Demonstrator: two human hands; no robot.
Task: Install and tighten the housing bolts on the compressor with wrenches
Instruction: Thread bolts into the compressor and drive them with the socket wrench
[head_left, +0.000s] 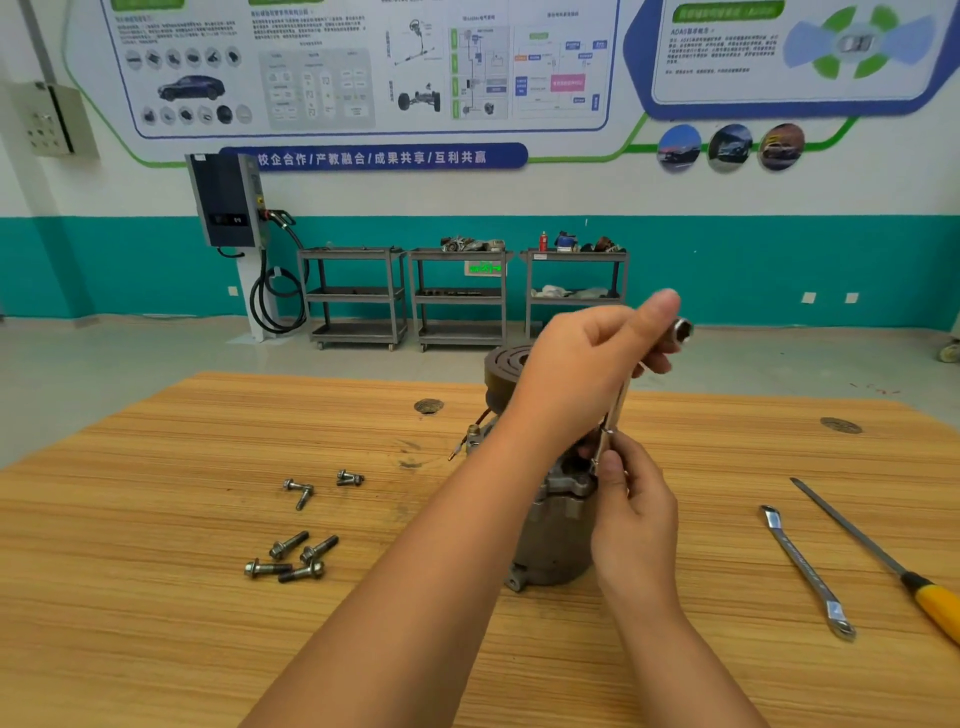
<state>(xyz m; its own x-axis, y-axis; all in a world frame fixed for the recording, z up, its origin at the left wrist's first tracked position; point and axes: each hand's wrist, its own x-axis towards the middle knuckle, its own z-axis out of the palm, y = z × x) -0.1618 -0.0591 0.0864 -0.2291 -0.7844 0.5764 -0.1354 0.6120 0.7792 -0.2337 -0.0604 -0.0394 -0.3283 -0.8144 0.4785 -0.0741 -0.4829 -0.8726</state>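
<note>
Wooden table (156, 597) bears a dull grey cast-metal compressor (550, 540).

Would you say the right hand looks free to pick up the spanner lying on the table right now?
Probably not yet: the right hand pinches the wrench over the compressor, though nothing blocks the spanner.

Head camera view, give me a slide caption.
Left hand and right hand grip a wrench at the compressor, loose bolts lying alongside.
</note>
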